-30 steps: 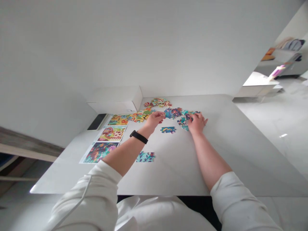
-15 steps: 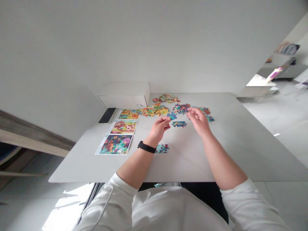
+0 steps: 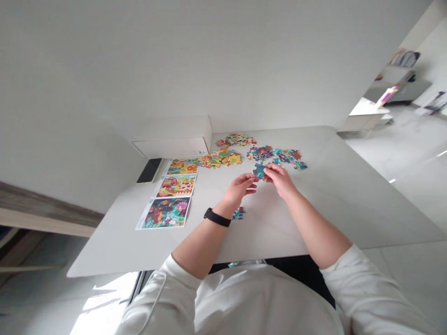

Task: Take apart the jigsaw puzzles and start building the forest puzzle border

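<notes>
Right hand pinched onto the right side of a blue bit of puzzle. Same deal with the left hand, gripping at the lower left edge, so basically held between both, just on the near side of the purple pile and teal pile. Right beside the black wristband, partly hidden, a teal-and-purple section on the white table. Off to the left: yellow pile, three picture sheets in a column, phone, plus a white box by the wall.
</notes>
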Available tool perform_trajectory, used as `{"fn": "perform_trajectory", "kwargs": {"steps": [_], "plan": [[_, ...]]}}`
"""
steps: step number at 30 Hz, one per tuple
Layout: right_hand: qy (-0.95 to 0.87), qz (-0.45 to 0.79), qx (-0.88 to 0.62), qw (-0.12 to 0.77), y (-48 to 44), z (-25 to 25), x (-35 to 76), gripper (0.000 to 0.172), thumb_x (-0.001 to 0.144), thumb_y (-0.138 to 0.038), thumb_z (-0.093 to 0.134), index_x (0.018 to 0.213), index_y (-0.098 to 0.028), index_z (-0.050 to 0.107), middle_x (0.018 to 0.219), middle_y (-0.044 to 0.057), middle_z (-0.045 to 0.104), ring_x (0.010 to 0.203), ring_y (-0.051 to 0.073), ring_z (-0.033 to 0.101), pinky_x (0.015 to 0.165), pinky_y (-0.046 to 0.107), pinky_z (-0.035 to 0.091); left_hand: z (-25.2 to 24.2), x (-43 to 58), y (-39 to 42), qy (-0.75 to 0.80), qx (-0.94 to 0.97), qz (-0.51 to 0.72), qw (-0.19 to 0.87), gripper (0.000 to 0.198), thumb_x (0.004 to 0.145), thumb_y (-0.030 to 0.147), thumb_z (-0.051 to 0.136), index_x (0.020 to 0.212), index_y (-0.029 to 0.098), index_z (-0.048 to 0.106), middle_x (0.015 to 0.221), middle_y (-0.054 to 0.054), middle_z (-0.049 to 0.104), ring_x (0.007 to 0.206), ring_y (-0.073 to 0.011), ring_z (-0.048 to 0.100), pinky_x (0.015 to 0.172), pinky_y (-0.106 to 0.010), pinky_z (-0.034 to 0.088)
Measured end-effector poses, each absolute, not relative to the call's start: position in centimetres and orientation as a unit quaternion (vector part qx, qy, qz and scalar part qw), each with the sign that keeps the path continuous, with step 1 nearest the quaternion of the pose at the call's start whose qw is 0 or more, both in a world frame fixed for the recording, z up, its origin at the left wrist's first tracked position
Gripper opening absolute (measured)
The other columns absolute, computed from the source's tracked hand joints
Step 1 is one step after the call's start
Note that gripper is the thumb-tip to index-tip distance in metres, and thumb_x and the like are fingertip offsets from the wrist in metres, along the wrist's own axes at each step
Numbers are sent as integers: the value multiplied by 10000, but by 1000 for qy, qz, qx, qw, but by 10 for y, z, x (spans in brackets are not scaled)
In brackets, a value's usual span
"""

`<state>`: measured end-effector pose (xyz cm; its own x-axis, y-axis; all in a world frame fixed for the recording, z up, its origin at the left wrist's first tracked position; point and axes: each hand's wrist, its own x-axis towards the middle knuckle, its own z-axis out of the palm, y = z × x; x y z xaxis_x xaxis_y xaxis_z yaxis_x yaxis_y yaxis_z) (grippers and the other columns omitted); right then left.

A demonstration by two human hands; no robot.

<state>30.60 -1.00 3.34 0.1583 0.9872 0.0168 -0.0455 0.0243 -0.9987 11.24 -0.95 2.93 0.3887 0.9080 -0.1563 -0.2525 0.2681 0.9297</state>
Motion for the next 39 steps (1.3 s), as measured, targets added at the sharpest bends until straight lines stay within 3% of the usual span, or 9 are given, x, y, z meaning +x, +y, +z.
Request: {"fn": "perform_trajectory", "kwargs": {"steps": [4,9,28,35,39], "plan": [[-509,435,-524,526,-8,33,316,420,747,-628,791,899,-251,687,717,-11,686,708,188,646,668,304,495,29,111,-8,391,430,430,691,494,763,551,907,1050,211,694,1095,-73,756,860,-153,690,770,-286,591],[-564,419,-514,492,-10,33,313,419,791,-638,744,948,-252,696,713,-10,669,696,190,615,663,314,488,29,110,-8,402,436,425,684,475,761,557,910,945,199,658,1008,-63,739,856,-152,688,778,-290,592],[-561,436,-506,489,-5,35,332,457,736,-616,824,974,-240,714,836,13,722,689,178,633,635,312,537,45,101,-3,435,513,447,590,290,820,422,837,941,187,721,824,-27,709,643,-109,566,594,-229,477],[-537,408,-549,493,-1,40,365,465,705,-610,813,964,-243,691,793,-8,682,654,158,606,617,297,524,46,81,12,458,512,490,537,177,844,344,773,936,203,720,870,-29,705,669,-119,565,610,-228,473],[-530,397,-568,488,-1,40,376,442,702,-576,787,972,-239,690,796,-16,671,641,142,587,610,282,516,33,82,13,476,614,458,432,127,827,261,785,946,218,783,911,-55,726,788,-180,630,774,-292,545]]}}
